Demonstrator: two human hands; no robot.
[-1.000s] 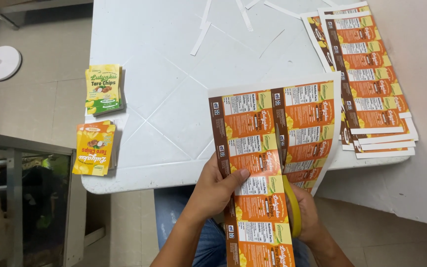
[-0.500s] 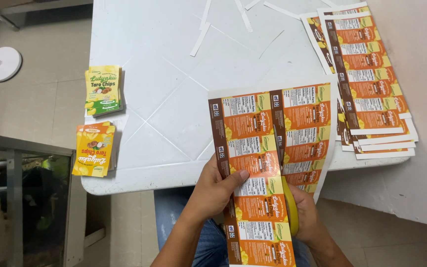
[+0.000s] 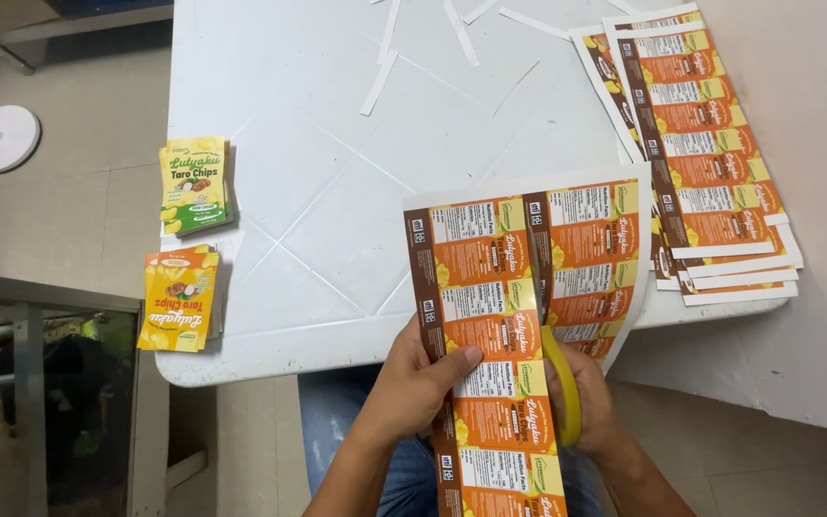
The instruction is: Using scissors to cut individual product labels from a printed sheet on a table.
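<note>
Two hands were engaged on one printed label sheet (image 3: 528, 287), orange and brown, held over the near edge of the white table (image 3: 337, 144). The left hand (image 3: 418, 378) was closed on the sheet's left column, thumb laid on the printed face. The right hand (image 3: 591, 397) was largely hidden behind the paper; its fingers were wrapped through the yellow scissors (image 3: 562, 383), whose handle showed along the cut line between the columns.

A drifting cut was judged the main risk: the long strip hung unsupported toward the lap, and any sag or twist could pull the blades into the printed panels. The left thumb lay close to the blade path and could be nicked.

A stack of uncut sheets (image 3: 701, 144) lay far right, partly overhanging the table edge. White offcut strips (image 3: 380, 81) were scattered at the far side. Two piles of cut labels were placed at the left: green (image 3: 193, 187) farther off, yellow (image 3: 179, 302) nearer. Nothing was seen obstructing the cut line
</note>
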